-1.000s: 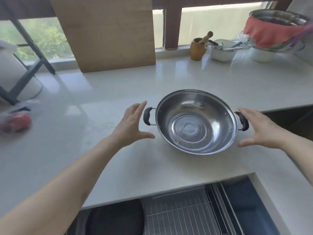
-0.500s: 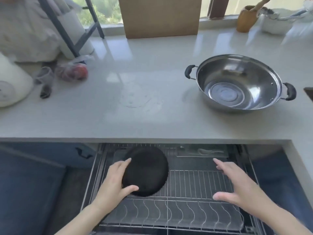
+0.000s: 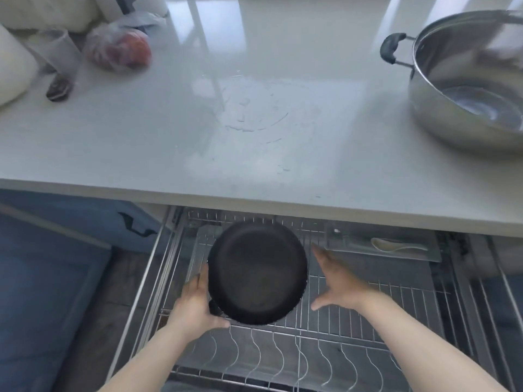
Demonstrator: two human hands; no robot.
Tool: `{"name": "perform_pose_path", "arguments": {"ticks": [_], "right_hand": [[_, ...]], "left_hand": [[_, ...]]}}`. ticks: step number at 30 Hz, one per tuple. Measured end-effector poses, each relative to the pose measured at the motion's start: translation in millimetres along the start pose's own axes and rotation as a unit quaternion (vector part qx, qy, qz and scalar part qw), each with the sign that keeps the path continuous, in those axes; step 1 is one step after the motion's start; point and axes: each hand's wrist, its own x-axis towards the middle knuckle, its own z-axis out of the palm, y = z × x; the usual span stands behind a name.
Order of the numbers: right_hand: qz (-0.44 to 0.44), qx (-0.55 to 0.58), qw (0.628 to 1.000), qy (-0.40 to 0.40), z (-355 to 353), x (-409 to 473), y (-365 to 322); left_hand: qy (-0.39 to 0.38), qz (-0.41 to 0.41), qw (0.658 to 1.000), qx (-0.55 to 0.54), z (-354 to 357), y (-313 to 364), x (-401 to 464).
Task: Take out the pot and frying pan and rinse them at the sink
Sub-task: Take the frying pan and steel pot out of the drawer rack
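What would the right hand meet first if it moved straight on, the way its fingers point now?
Probably the rim of the black frying pan: the open right hand points up-left beside it, barely apart. Depth is unclear, so it may pass behind.

Pulled-out wire rack drawer [image 3: 368,321]: a round black frying pan [image 3: 256,274] fills its left-centre. The left hand [image 3: 195,304] lies against the pan's left rim, close to the drawer's left rail. The right hand [image 3: 336,287], fingers spread, hovers just right of the pan, a narrow gap between.

Open wire floor right of the pan and along the near scalloped row. At rear right, a grey tray with a pale spoon [image 3: 399,246].

The pale grey countertop [image 3: 198,137] overhangs the drawer's back edge, low above the pan's far rim.

Counter middle bare. The stainless steel two-handled pot [image 3: 467,89] blocks the right end; a clear plastic bag of red fruit [image 3: 121,49] crowds the far left.
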Motion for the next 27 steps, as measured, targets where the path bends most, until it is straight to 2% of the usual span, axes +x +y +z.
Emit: {"name": "perform_pose_path", "arguments": {"ticks": [4, 8, 12, 16, 21, 27], "right_hand": [[-0.003, 0.015, 1.000, -0.003, 6, 20, -2], [-0.034, 0.052, 0.998, -0.027, 2, 23, -16], [-0.062, 0.084, 0.995, -0.008, 1, 26, -18], [-0.067, 0.101, 0.992, -0.031, -2, 23, -14], [-0.066, 0.115, 0.989, -0.058, -7, -1, -13], [-0.044, 0.124, 0.991, -0.035, -13, -47, -13]], "left_hand": [[-0.022, -0.002, 0.999, -0.049, 11, -4, 10], [-0.008, -0.027, 0.991, -0.128, 23, -8, 16], [-0.033, -0.031, 0.982, -0.182, 24, -4, 14], [-0.057, -0.004, 0.967, -0.247, 18, 0, 10], [-0.114, 0.047, 0.963, -0.238, -11, 7, -2], [-0.161, 0.076, 0.958, -0.224, -34, 28, -26]]}}
